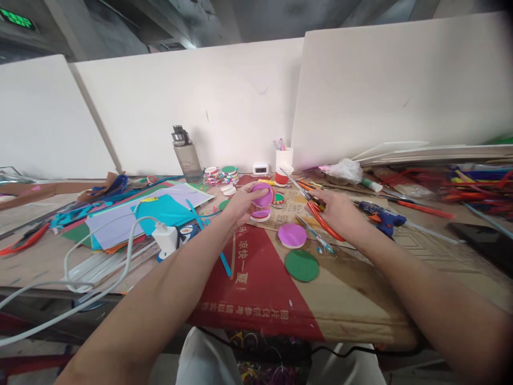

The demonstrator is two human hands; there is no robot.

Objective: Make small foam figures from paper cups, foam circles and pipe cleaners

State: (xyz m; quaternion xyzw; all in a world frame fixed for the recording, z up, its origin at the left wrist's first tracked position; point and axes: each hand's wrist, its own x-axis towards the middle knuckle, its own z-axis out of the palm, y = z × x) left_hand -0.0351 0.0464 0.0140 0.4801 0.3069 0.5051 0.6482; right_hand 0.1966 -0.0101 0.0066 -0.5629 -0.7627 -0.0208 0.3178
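purple disc (292,235): matt paper | scissors (316,211): glossy red plastic handles, metal blades

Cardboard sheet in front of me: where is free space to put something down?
Free: the red part of the cardboard sheet near the table edge, and the brown part right of the green disc. Crowded: around the left hand and right hand, and the colored paper pile.

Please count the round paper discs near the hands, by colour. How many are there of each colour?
Purple discs: 2, one in the left hand at, one lying flat
Green disc: 1
Total: 3
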